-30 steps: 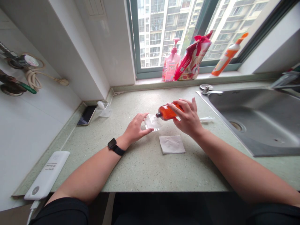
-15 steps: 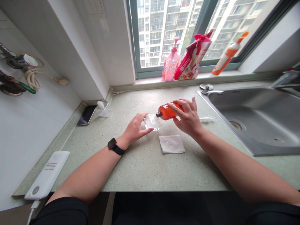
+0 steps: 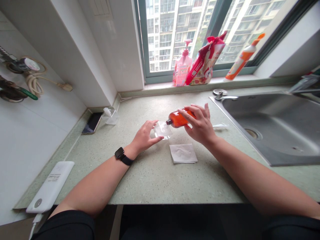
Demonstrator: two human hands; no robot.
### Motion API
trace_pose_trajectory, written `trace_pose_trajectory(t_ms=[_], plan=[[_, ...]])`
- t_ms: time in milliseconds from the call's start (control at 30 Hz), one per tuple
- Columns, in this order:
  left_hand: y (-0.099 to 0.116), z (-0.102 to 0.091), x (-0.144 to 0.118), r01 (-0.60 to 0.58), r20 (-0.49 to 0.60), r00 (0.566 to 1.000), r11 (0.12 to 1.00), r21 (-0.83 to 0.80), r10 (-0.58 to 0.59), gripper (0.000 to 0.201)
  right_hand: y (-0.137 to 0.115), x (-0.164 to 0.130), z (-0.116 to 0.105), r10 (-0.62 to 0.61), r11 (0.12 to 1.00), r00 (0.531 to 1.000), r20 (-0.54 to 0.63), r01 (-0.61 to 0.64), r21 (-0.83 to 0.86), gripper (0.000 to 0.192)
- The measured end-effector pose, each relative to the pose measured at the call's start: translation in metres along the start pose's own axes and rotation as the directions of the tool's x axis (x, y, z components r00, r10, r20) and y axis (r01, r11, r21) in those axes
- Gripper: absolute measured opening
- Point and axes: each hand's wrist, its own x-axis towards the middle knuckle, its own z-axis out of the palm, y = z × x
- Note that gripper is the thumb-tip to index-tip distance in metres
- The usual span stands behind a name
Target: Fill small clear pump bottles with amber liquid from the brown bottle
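- Right hand [image 3: 201, 128] has its fingers wrapped round the amber bottle [image 3: 178, 119] mid-frame, tipped neck-down toward the clear little container [image 3: 163, 129].
- Left hand [image 3: 145, 136] — fingers pinching that container against the desk [image 3: 155, 173].
- I'd keep the tilt gentle — spout right over the opening.

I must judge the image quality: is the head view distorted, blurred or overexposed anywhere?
Head view: wide-angle bending tilts the window frame and buildings; daylight is bright but not washed out; amber bottle in the right hand is sharp; the clear container by the left hand is hard to discern.
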Motion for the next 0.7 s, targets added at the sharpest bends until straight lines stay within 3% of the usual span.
trace_pose_trajectory(t_ms=[700], plan=[[0.0002,-0.0002,-0.0002,0.011,0.005,1.000,1.000,-0.003,-0.011,0.070,-0.0002,0.0001,-0.0013,0.016,1.000,0.999,0.028,-0.016,0.012,0.110]])
